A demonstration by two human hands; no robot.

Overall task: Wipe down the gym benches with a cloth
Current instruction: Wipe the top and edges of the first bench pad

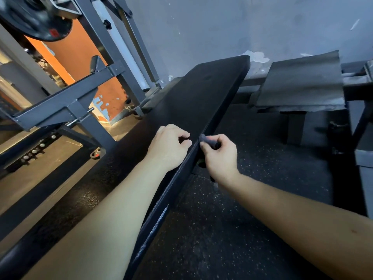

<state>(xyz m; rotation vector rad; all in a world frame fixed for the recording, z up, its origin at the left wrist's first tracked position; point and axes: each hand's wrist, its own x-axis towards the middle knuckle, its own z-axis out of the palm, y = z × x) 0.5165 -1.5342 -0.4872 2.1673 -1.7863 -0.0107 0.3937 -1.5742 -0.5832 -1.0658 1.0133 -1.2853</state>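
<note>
In the head view, the person's right grip [220, 156] is closed around a dark cloth [210, 141], bunched into a small roll that pokes out past the thumb and forefinger. The cloth touches the right-hand edge of the long black padded surface [201, 93], which runs diagonally away from both grips toward the grey wall [222, 27]. The left grip [169, 147] sits just left of the right one, across that edge. It rests on top of the surface with its fingers curled in and nothing visible inside them. Both bare forearms reach in from the bottom. Beyond the right grip and off to its right stands a second bench [300, 81] draped in a grey covering, well apart from the cloth. Left of the left grip and beyond it stands a grey steel rack [66, 106], with a black weight plate [36, 21] high above it. Beneath the right grip lies the dark speckled floor [242, 219].
</note>
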